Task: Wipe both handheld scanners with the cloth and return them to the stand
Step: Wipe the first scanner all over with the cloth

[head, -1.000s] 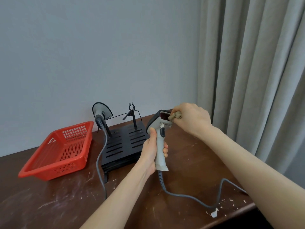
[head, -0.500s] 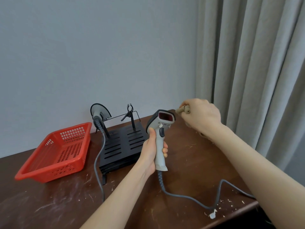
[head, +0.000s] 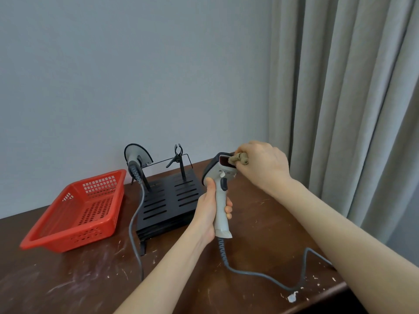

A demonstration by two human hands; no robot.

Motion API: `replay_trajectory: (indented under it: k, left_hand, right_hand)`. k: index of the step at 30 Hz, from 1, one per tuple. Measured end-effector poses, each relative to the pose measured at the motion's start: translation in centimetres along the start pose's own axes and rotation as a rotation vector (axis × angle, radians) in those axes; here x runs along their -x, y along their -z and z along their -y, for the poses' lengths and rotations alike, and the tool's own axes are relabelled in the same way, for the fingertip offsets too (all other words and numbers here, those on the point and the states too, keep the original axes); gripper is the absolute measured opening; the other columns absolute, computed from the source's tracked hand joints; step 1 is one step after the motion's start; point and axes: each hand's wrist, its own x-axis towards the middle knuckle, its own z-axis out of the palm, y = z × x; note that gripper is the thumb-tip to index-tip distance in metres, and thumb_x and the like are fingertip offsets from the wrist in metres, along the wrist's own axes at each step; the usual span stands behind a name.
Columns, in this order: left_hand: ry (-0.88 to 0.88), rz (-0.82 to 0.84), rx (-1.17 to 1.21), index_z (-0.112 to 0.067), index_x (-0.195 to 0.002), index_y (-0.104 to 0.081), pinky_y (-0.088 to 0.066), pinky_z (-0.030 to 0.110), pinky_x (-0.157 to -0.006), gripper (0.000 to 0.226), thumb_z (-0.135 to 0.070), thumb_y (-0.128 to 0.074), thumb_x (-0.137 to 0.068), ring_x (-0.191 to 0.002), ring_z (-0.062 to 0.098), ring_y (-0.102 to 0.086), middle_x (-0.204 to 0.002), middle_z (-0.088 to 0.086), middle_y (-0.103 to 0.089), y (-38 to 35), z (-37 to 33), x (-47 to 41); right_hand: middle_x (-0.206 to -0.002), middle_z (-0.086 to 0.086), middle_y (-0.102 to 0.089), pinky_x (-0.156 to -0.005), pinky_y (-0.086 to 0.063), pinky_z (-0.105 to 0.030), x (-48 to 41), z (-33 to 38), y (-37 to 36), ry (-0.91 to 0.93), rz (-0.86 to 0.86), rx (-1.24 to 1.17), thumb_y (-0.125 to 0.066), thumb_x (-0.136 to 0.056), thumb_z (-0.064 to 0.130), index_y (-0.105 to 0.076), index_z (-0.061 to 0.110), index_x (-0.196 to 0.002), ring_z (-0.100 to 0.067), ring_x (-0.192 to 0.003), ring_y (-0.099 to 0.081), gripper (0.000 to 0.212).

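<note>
My left hand (head: pixel 209 213) grips the grey handle of a handheld scanner (head: pixel 221 184), held upright above the table with its red window facing me. My right hand (head: pixel 264 166) holds a small bunched tan cloth (head: pixel 239 159) and presses it against the right side of that window. A second scanner (head: pixel 136 158) sits in the left holder of the black slotted stand (head: pixel 167 198). The stand's right clip holder (head: pixel 178 155) holds nothing.
A red plastic basket (head: pixel 77 209) lies left of the stand. Grey cables (head: pixel 260 274) trail from both scanners across the scuffed brown table (head: pixel 68 286). A wall rises behind, and grey curtains (head: pixel 351 109) hang at the right by the table's edge.
My right hand, which had lifted the cloth up and right off the scanner half a second ago, has come back down onto the scanner's window. My left hand has kept its grip.
</note>
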Motion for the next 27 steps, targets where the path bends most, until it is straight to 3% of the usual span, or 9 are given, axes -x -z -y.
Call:
replay_trajectory:
  k: [2,6,12,17,23,27]
  left_hand:
    - [-0.001,0.003,-0.009,-0.008,-0.096,-0.058,-0.041,0.023,-0.040,0.061,-0.065,-0.041,-0.085,-0.041,0.011,-0.046,-0.051,0.002,-0.053,0.0,0.1,0.0]
    - [-0.003,0.013,0.006,-0.007,-0.095,-0.058,-0.040,0.023,-0.039,0.061,-0.065,-0.041,-0.083,-0.040,0.011,-0.045,-0.052,0.003,-0.053,-0.5,0.0,0.2]
    - [0.013,-0.007,0.022,-0.006,-0.095,-0.057,-0.041,0.022,-0.039,0.062,-0.065,-0.044,-0.082,-0.040,0.011,-0.045,-0.052,0.003,-0.053,-0.6,0.2,0.3]
    - [-0.032,-0.023,-0.014,-0.006,-0.096,-0.059,-0.041,0.023,-0.041,0.062,-0.065,-0.043,-0.083,-0.042,0.011,-0.046,-0.053,0.003,-0.053,-0.6,0.0,0.3]
    - [-0.018,-0.035,-0.023,-0.006,-0.101,-0.058,-0.042,0.024,-0.041,0.062,-0.064,-0.043,-0.084,-0.042,0.011,-0.047,-0.053,0.003,-0.054,-0.3,0.4,0.5]
    - [-0.054,-0.028,-0.042,-0.007,-0.100,-0.058,-0.042,0.025,-0.043,0.061,-0.064,-0.043,-0.084,-0.043,0.012,-0.047,-0.053,0.003,-0.054,-0.4,0.1,0.4]
  right_hand:
    - [-0.101,0.000,-0.063,-0.066,-0.036,-0.030,-0.1,-0.2,0.0,-0.036,0.013,-0.004,-0.055,-0.086,0.030,-0.066,0.024,-0.101,-0.029,-0.091,-0.059,0.019]
    - [-0.092,0.004,-0.066,-0.067,-0.043,-0.030,0.1,1.4,0.5,-0.005,0.034,-0.239,-0.059,-0.083,0.028,-0.068,0.026,-0.094,-0.023,-0.087,-0.060,0.015]
    - [-0.103,0.002,-0.063,-0.065,-0.034,-0.028,-0.2,0.4,-0.3,-0.054,-0.018,0.017,-0.053,-0.087,0.030,-0.066,0.026,-0.100,-0.028,-0.090,-0.060,0.019]
    - [-0.082,0.003,-0.065,-0.065,-0.045,-0.029,0.2,1.5,0.0,-0.065,0.015,-0.218,-0.058,-0.082,0.026,-0.068,0.027,-0.091,-0.024,-0.081,-0.062,0.014]
    - [-0.098,-0.002,-0.065,-0.065,-0.037,-0.029,0.2,0.6,-0.1,-0.084,0.027,0.047,-0.053,-0.087,0.029,-0.068,0.025,-0.100,-0.031,-0.088,-0.061,0.020]
    - [-0.079,0.003,-0.064,-0.066,-0.046,-0.030,0.2,1.6,0.0,-0.094,0.049,-0.246,-0.057,-0.083,0.027,-0.068,0.026,-0.088,-0.025,-0.081,-0.062,0.012]
